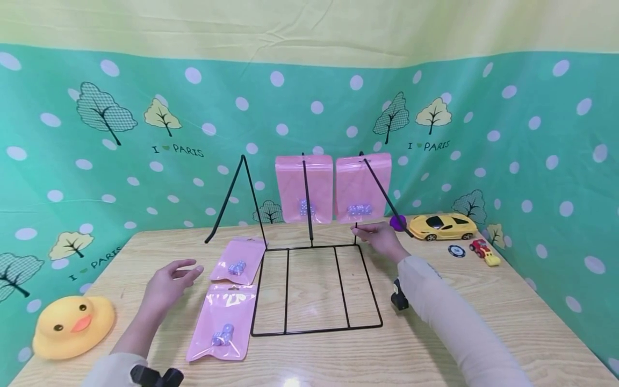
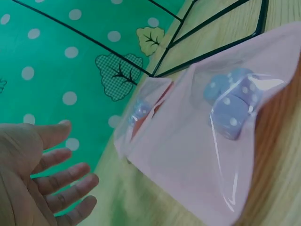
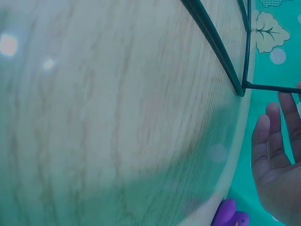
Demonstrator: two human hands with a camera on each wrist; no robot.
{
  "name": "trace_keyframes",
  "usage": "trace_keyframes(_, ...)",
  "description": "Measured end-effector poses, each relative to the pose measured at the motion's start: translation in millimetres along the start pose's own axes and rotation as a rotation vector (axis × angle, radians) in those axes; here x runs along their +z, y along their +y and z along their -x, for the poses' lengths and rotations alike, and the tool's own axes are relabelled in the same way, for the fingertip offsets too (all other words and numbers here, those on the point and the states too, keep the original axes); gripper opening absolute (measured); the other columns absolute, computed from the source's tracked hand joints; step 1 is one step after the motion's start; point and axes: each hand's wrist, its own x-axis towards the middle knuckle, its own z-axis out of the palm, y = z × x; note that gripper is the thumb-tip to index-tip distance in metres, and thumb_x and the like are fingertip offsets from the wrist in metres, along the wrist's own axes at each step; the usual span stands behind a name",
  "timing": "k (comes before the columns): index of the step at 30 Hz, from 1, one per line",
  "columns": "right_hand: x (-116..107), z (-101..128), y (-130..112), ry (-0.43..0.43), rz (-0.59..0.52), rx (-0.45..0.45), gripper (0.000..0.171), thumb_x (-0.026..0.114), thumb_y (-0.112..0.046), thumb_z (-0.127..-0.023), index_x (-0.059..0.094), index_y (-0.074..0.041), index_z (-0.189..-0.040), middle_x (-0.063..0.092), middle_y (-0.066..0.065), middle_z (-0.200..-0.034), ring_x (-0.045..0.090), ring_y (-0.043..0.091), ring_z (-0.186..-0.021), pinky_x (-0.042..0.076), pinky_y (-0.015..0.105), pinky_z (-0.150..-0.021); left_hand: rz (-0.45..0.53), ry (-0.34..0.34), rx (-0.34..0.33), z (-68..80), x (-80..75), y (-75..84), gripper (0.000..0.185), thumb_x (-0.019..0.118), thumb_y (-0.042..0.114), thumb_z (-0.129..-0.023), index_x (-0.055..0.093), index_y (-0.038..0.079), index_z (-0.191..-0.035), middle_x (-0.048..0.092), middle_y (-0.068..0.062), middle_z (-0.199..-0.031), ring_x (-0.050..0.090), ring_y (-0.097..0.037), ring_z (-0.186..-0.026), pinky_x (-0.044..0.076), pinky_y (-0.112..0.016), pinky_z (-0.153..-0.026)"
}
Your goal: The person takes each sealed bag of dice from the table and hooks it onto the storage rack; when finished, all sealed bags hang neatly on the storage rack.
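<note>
A black wire display rack (image 1: 316, 330) stands on the table with three sloping prongs. Two pink zip bags with purple dice hang on it, one on the middle prong (image 1: 293, 185) and one on the right prong (image 1: 348, 183); the left prong is bare. My right hand (image 1: 383, 240) pinches the rack's right upright, just under the right bag. Two more pink dice bags lie on the table left of the rack, a farther one (image 1: 246, 250) and a nearer one (image 1: 208, 328). Beside them my left hand (image 1: 166, 285) hovers, fingers relaxed, holding nothing.
A yellow rubber duck (image 1: 63, 336) sits at the table's left edge. Toward the back right are a yellow toy car (image 1: 442, 227), a purple toy (image 1: 398, 222), a round black-and-white chip (image 1: 456, 251) and a small red-and-yellow toy vehicle (image 1: 483, 251). A dotted green curtain (image 1: 319, 121) surrounds the table.
</note>
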Motion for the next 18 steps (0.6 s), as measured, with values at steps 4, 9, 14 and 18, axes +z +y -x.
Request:
trace_keyframes(4, -0.1, -0.1, 1.1, 0.01, -0.018, -0.002, 0.036, 0.068, -0.025, -0.101, 0.069, 0.0, -0.127, 0.072, 0.018, -0.11, 0.062, 0.022, -0.09, 0.055, 0.035, -0.077, -0.024, -0.05, -0.025, 0.6, 0.7, -8.3, 0.07, 0.061, 0.047, -0.101, 0.046, -0.005, -0.146, 0.066, -0.028, -0.124, 0.07, -0.034, -0.101, 0.05, -0.049, -0.09)
trace_keyframes(9, -0.4, -0.9, 1.9, 0.006, -0.001, 0.015, 0.037, 0.068, -0.027, -0.101, 0.07, -0.002, -0.127, 0.072, 0.018, -0.114, 0.063, 0.021, -0.092, 0.055, 0.034, -0.078, -0.021, -0.125, -0.054, -0.2, 9.1, -17.0, 0.068, 0.065, 0.044, -0.099, 0.051, -0.009, -0.138, 0.071, -0.02, -0.108, 0.068, -0.019, -0.085, 0.047, -0.035, -0.079)
trace_keyframes(14, 0.2, -1.3, 1.9, -0.008, 0.012, 0.022, 0.039, 0.068, -0.03, -0.1, 0.069, -0.004, -0.128, 0.072, 0.018, -0.116, 0.065, 0.024, -0.097, 0.055, 0.035, -0.08, -0.075, -0.147, -0.037, 1.3, 18.2, -16.9, 0.059, 0.069, 0.04, -0.096, 0.059, -0.011, -0.126, 0.068, -0.013, -0.099, 0.062, -0.02, -0.084, 0.048, -0.031, -0.071)
trace_keyframes(18, 0.5, -1.2, 1.8, -0.008, 0.011, 0.018, 0.039, 0.068, -0.03, -0.1, 0.069, -0.003, -0.129, 0.071, 0.019, -0.115, 0.063, 0.022, -0.091, 0.054, 0.032, -0.076, -0.136, -0.16, -0.024, 2.3, 22.7, -12.7, 0.06, 0.072, 0.04, -0.094, 0.061, -0.012, -0.121, 0.066, -0.015, -0.099, 0.059, -0.024, -0.087, 0.05, -0.034, -0.073)
